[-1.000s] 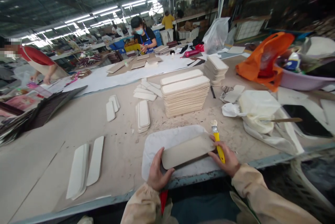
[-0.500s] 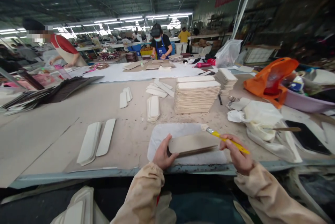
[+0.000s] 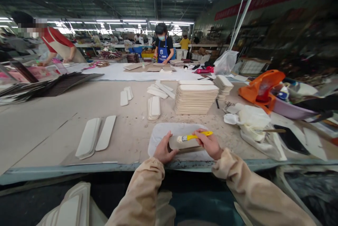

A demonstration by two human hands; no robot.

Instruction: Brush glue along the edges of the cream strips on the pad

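Note:
My left hand grips the left end of a stack of greyish-beige strips, thumb at the near edge and fingers at the far side. The stack lies on a whitish rounded sheet near the table's front edge. My right hand is closed on a yellow-handled brush. Its bristles, loaded with a pale substance, are over the left part of the top strip; whether they touch it is hard to tell. My right hand hides the stack's right end.
A tall pile of cream pieces stands behind the sheet. Smaller piles lie left. To the right are a white plastic bag, a phone and a purple basin. Two people work across the table.
My right hand has moved left with the brush, bringing the bristles from beyond the strips' far right edge to over their left part. My left hand keeps its hold. The view has shifted slightly.

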